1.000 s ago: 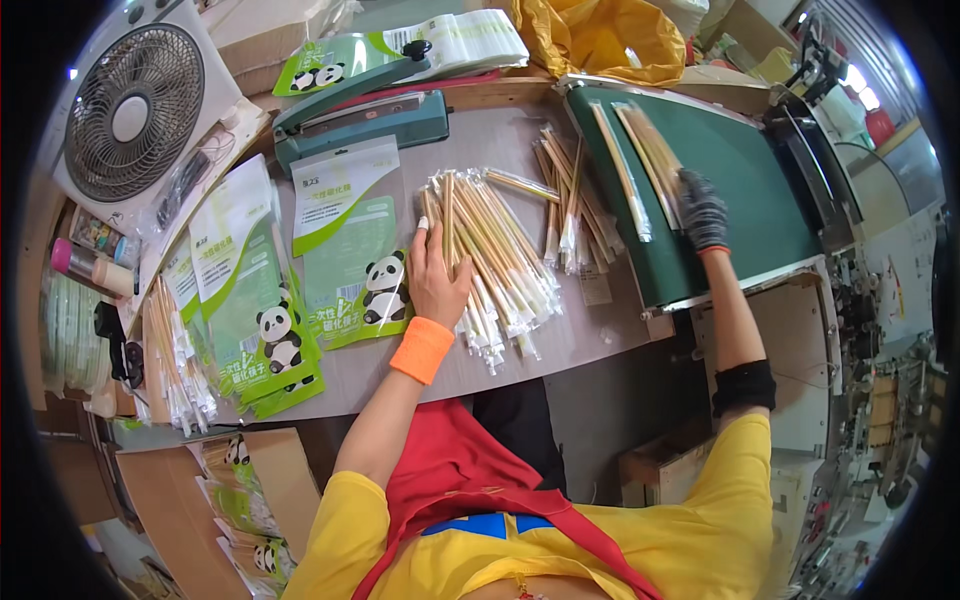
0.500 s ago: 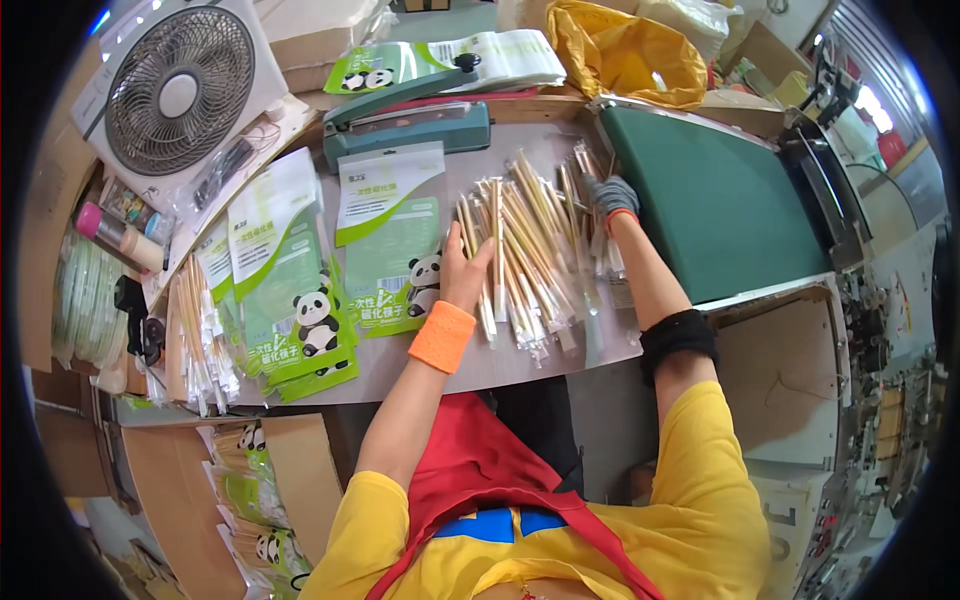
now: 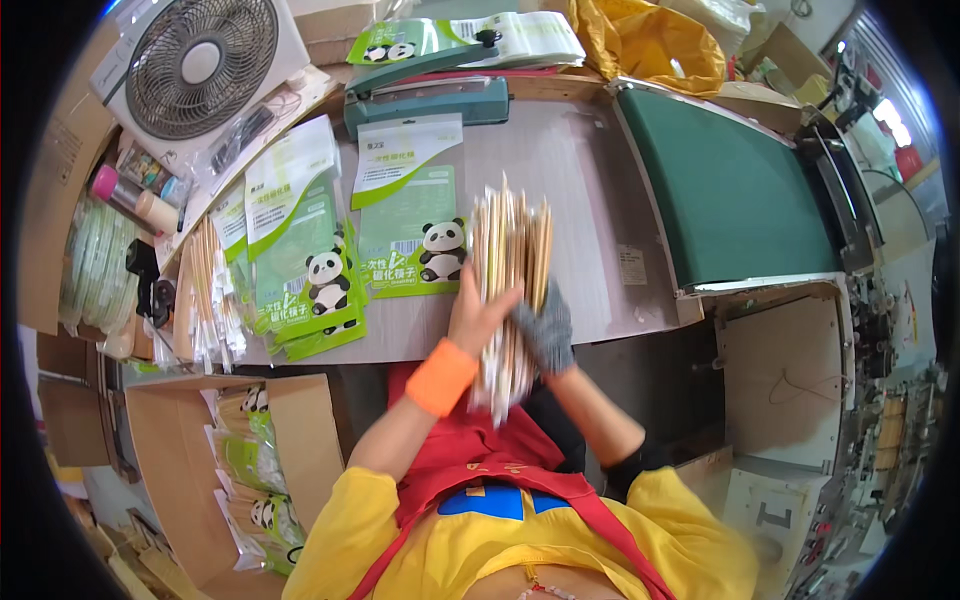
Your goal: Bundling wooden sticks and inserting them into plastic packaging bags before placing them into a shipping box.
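Note:
A thick bundle of plastic-wrapped chopsticks [image 3: 510, 240] stands roughly upright between my two hands at the front edge of the table. My left hand [image 3: 480, 312], bare with an orange wristband, wraps the bundle's left side with its thumb across the front. On the other side, my right hand [image 3: 547, 325] in a grey glove closes round the bundle; some of its fingers are hidden behind the sticks. Just left of the bundle lies a flat green and white panda pouch [image 3: 410, 220]. Farther left is a stack of similar pouches [image 3: 300, 245].
A teal bar sealer [image 3: 430, 103] stands behind the pouches. Loose wrapped chopsticks [image 3: 212, 300] lie at the table's left end, near a box fan [image 3: 200, 62]. A green-topped conveyor [image 3: 735, 190] borders the right. An open carton [image 3: 175, 440] of filled pouches sits below left.
The chopsticks that lay spread on the table are now gathered into one bundle and lifted toward me. My right hand has come in from the far right to join my left.

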